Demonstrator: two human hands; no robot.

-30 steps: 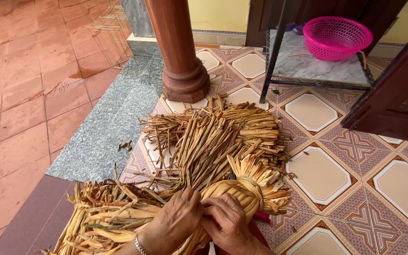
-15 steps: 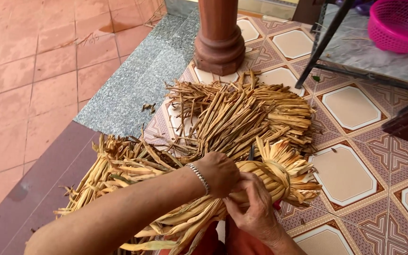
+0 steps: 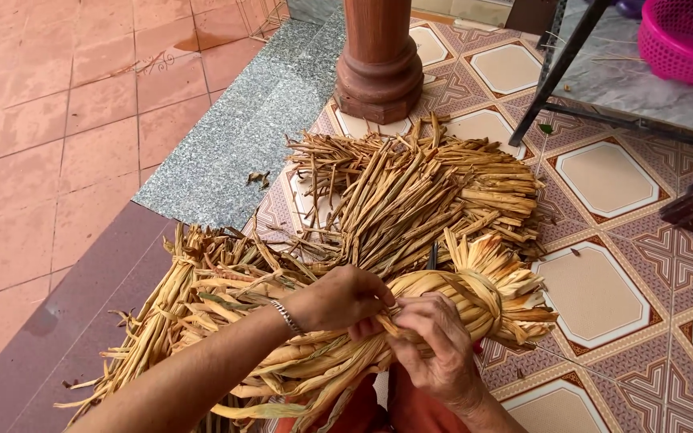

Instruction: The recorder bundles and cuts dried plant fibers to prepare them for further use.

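- Loose stalks (image 3: 178,313) piled on the floor, lower left.
- Left hand (image 3: 338,298), bracelet on wrist, closed on the bundle (image 3: 443,301) from above.
- Right hand (image 3: 435,349) pinches strips on the same bundle, fingers curled tight.
- Bundle lies across the lap, tied end pointing right.
- Second pile (image 3: 427,192) beyond; pillar (image 3: 380,56) behind; pink basket (image 3: 687,36) top right.

**Around the porch floor**

A reddish wooden pillar (image 3: 378,56) stands on patterned floor tiles (image 3: 595,293). A pink plastic basket (image 3: 687,36) sits on a grey marble slab (image 3: 643,88), with a granite step (image 3: 238,136) beside terracotta paving (image 3: 50,120).
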